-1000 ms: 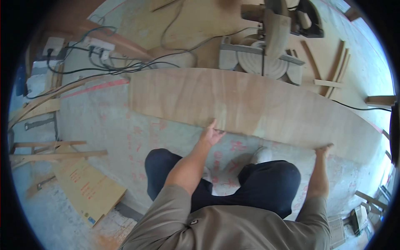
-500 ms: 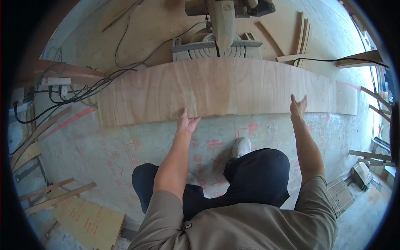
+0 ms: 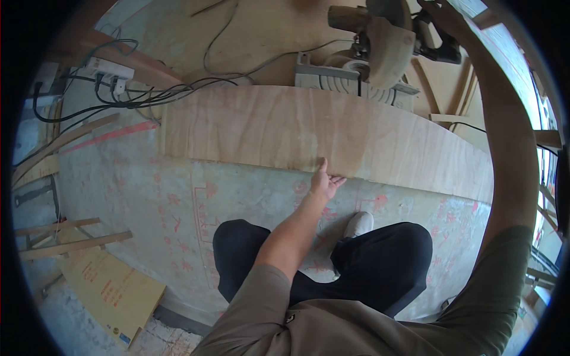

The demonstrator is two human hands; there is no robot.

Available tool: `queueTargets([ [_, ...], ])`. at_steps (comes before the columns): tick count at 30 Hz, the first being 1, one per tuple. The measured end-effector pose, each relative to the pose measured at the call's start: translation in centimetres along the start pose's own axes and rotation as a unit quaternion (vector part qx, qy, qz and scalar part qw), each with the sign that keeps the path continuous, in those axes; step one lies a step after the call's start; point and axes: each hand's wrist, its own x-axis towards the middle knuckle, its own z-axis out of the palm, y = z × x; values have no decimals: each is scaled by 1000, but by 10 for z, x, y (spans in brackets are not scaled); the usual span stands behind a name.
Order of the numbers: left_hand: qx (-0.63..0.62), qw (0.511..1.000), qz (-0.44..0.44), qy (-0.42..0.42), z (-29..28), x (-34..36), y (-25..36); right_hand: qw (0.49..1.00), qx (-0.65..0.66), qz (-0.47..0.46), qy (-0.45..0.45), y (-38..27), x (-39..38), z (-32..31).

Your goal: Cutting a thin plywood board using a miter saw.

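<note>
A long, pale plywood board (image 3: 255, 124) lies crosswise in front of me, its far edge against the base of a miter saw (image 3: 389, 50). At the middle of the board's near edge is my left hand (image 3: 323, 183), its thumb over the top face and its fingers at the edge. My right arm reaches far forward along the right side. At its end my right hand (image 3: 440, 13) is closed on the saw's dark handle (image 3: 436, 44); it is in shadow and partly cut off by the picture's edge. The saw head is raised above the board.
Black cables (image 3: 136, 98) run from a white power strip (image 3: 110, 68) over the board's far left corner. Wood strips (image 3: 466, 89) lie right of the saw. A yellow sheet (image 3: 110, 291) and wooden legs (image 3: 77, 243) are at lower left. My shoe (image 3: 360, 224) stands near the board.
My right hand has left the area over the board's right part and reached forward to the saw handle. My left hand stays at the board's near edge. The whole view has shifted and turned.
</note>
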Motion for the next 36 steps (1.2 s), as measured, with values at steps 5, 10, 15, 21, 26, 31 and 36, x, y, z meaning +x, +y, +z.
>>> queueTargets([
  [5,-7,999,53,9,17,1,-22,931,-254,246,91,-37,20,2],
  [10,9,998,50,26,37,-4,-10,961,-104,253,38,-24,29,5],
  [15,-1,999,40,-20,68,9,-12,962,-76,230,126,-24,-4,12],
  [21,-1,998,45,35,70,24,-7,953,-58,248,162,-42,-49,47],
  [26,11,1000,17,-7,54,19,3,949,-13,259,179,-53,-70,67],
  [31,-45,996,67,-40,31,25,26,947,52,263,176,-33,-81,70],
  [36,-102,985,137,-1,17,25,56,946,73,273,157,-19,-95,77],
])
